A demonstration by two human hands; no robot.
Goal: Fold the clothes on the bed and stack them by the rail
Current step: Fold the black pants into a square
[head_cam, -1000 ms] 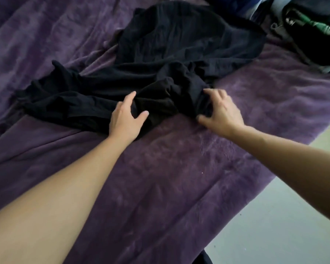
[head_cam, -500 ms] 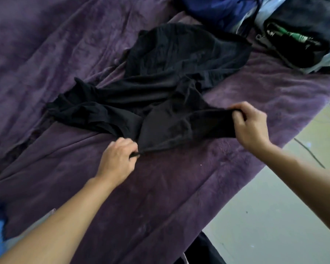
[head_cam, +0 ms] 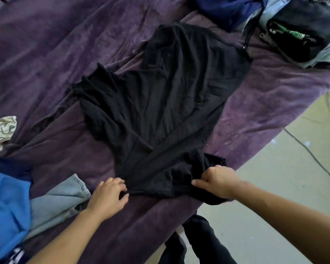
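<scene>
A black garment (head_cam: 160, 103) lies spread lengthwise across the purple bed cover (head_cam: 46, 54), still wrinkled along its left side. My left hand (head_cam: 108, 197) pinches its near edge at the left corner. My right hand (head_cam: 217, 181) grips the bunched near edge at the right corner, close to the bed's side. Both hands hold the cloth low against the cover.
A blue garment (head_cam: 6, 202) and a light denim piece (head_cam: 59, 199) lie at the near left, with a cream patterned cloth (head_cam: 0, 130) beyond them. A pile of dark and light-blue clothes (head_cam: 301, 29) sits at the far right. Pale floor (head_cam: 274, 187) runs along the bed's right side.
Both hands took hold of the garment's near edge and pulled it toward me, stretching the crumpled cloth out flat. More clothes at the left came into view.
</scene>
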